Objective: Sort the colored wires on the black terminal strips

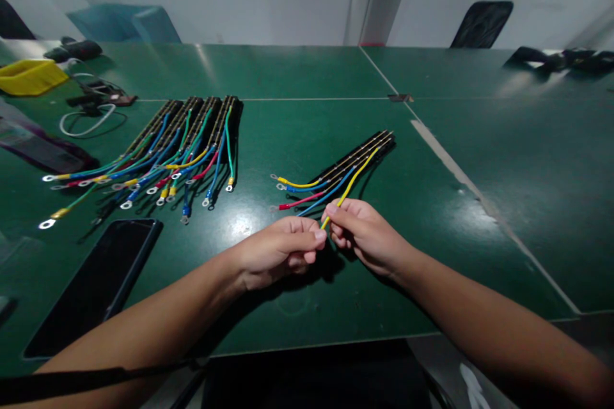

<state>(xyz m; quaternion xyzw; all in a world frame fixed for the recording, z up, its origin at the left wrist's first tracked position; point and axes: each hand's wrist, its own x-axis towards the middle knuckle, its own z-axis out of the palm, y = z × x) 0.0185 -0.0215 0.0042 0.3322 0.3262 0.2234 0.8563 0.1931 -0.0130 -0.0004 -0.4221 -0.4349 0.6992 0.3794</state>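
A yellow wire [357,174] runs from the right end of a black terminal strip [352,156] down to my hands. My left hand [288,243] pinches its near end, which the fingers hide. A little further up, my right hand [362,230] grips the same wire between thumb and forefinger. Other wires come off this strip toward the left: a yellow wire [297,183], a red wire [302,201] and blue ones, with ring lugs showing on several of them. One blue wire [316,204] passes behind my fingers, so its end is hidden.
Several more terminal strips [223,121] with coloured, ring-lugged wires lie side by side at the left. Nearer me is a black phone [96,281]. A yellow bin [31,77], a white cable [91,131] and a plastic package [43,140] are at the far left of the green table [307,77].
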